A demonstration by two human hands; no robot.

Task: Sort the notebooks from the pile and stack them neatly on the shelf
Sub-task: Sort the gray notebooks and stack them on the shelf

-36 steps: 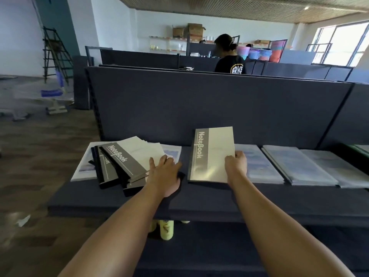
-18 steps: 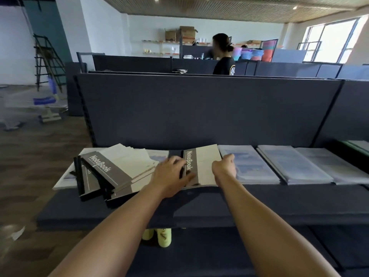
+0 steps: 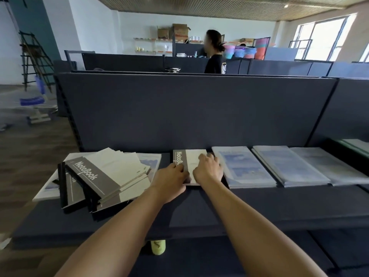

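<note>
On the dark shelf (image 3: 259,206), a grey-and-white notebook (image 3: 190,157) lies flat between the messy pile of notebooks (image 3: 103,176) at the left and a row of pale blue booklets (image 3: 245,166) at the right. Both hands rest on it. The left hand (image 3: 171,181) has its fingers curled at the notebook's grey spine edge, gripping it there. The right hand (image 3: 208,169) lies on the white cover with fingers bent, pressing down near the booklets. Behind the shelf stands a dark partition panel (image 3: 189,110); beyond it, a person in a black shirt (image 3: 214,62) stands.
</note>
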